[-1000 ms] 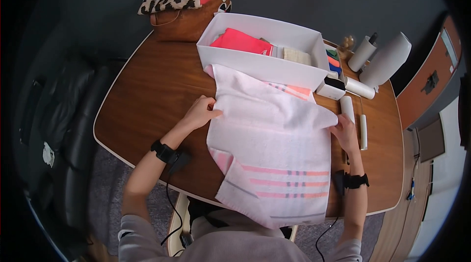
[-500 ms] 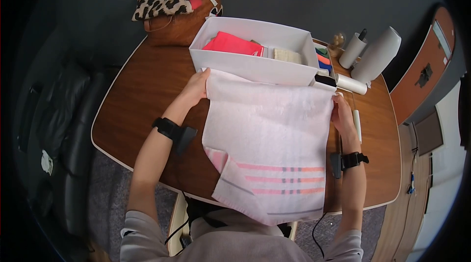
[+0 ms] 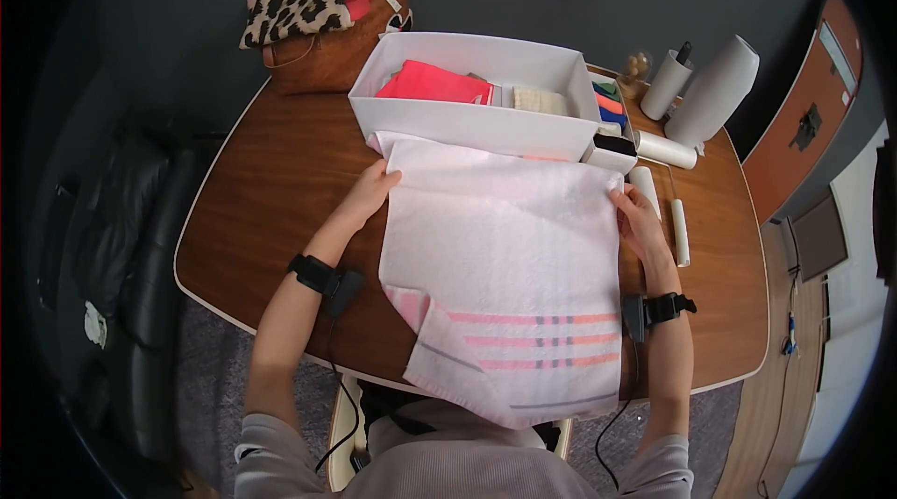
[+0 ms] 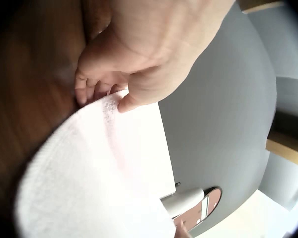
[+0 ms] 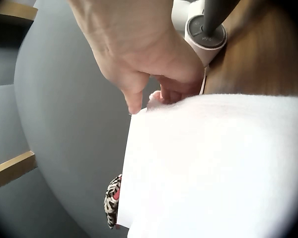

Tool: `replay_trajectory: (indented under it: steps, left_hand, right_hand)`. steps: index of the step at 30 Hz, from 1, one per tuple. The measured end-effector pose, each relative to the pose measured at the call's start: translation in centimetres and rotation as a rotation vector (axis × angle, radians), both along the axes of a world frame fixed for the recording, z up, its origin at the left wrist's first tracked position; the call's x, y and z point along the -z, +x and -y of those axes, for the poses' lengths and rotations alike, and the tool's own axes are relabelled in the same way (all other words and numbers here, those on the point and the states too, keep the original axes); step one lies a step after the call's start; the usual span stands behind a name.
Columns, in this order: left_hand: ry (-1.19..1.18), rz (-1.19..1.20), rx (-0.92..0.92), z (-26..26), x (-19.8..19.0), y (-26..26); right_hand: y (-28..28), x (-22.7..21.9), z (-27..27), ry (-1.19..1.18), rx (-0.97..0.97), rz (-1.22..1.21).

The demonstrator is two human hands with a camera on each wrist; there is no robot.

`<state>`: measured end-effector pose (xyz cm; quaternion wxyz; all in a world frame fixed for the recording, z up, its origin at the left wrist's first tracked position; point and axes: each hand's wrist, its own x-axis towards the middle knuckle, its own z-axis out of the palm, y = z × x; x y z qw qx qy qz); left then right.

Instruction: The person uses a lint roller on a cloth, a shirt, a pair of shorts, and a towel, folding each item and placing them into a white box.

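A pale pink towel [image 3: 505, 247] with pink, grey and orange stripes lies spread over the table's front, its lower left corner folded over. My left hand [image 3: 366, 195] pinches its upper left edge; in the left wrist view that hand [image 4: 139, 54] has thumb and fingers on the towel [image 4: 84, 163]. The upper right corner is pinched by my right hand [image 3: 642, 221]. In the right wrist view the right hand [image 5: 139, 49] holds the towel's edge [image 5: 228, 148] between thumb and curled fingers. Some towel at the far edge lies against the white box.
Behind the towel stands a white box [image 3: 472, 125] with red and cream cloths. A brown bag [image 3: 327, 60] piled with patterned cloth is at the back left. White rolls [image 3: 665, 149], a small box [image 3: 609, 159] and a tall white container [image 3: 715, 92] stand to the right.
Both hands moved away from me toward the box with the towel's upper edge, then came slightly back. The towel's upper part lies flatter, and its striped far part is mostly covered.
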<state>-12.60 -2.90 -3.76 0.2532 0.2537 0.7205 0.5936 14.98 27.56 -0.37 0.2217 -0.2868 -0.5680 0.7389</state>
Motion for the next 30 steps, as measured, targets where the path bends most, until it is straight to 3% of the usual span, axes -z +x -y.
replay_trajectory:
  steps: [1, 4, 7, 10, 11, 15, 17, 20, 23, 30]
  left_hand:
    - [0.044, 0.099, -0.057, 0.0, 0.2, -0.1]
    - [-0.046, -0.074, -0.097, 0.2, 0.0, -0.3]
    - [0.054, -0.149, -0.223, -0.2, -1.2, 0.5]
    - [0.280, -0.019, -0.148, 0.5, -4.4, 1.8]
    - [0.208, -0.034, -0.094, 1.1, -5.5, 1.7]
    - [0.285, 0.106, 0.029, 2.3, -10.2, 3.6]
    - [0.253, 0.022, 0.077, 3.3, -11.0, 3.4]
    - [0.199, -0.042, 0.100, 4.2, -13.0, 4.1]
    - [0.250, 0.022, 0.138, 4.9, -14.6, 4.9]
    - [0.119, -0.327, 0.123, 6.7, -16.5, 5.4]
  right_hand:
    - [0.2, -0.1, 0.4, 0.019, -0.019, -0.001]
    - [1.3, 0.2, 0.4, 0.173, -0.006, -0.032]
    - [2.1, -1.1, 0.9, 0.269, 0.031, -0.185]
    - [3.0, -2.3, 0.3, 0.413, 0.051, -0.072]
    - [3.4, -2.4, -0.2, 0.412, 0.044, -0.090]
    - [4.2, -6.5, 2.0, 0.529, -0.064, -0.155]
    - [4.4, -7.8, 3.1, 0.597, -0.046, -0.121]
    - [5.0, -9.5, 3.5, 1.024, -0.038, -0.092]
    - [5.1, -10.7, 4.0, 1.020, 0.022, -0.134]
    - [6.0, -11.7, 3.4, 1.143, 0.092, -0.167]
